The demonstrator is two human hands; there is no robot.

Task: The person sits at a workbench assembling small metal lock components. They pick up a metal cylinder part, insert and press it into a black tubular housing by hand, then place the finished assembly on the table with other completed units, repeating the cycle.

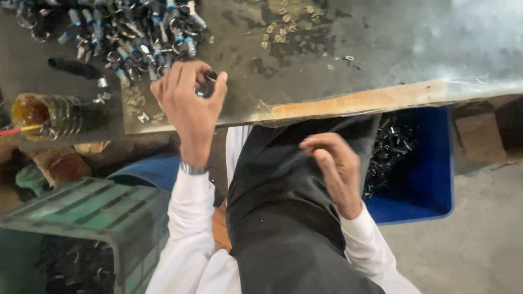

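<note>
My left hand [188,103] is raised over the front edge of the metal-topped workbench [327,65], with its fingers closed around a small dark round part [207,85]. Just beyond it lies a pile of small dark metal parts with blue bands [125,32]. My right hand [333,169] hangs below the bench edge over my dark apron [278,207]; its fingers are bent and loosely apart, and I see nothing in them. Both arms wear white sleeves, and a watch sits on the left wrist.
A blue bin [430,179] holding dark metal parts stands under the bench at right. A green plastic crate [87,218] is at lower left. A clear jar with yellowish contents [49,114] lies at left. Small brass-coloured bits [283,27] are scattered on the bench.
</note>
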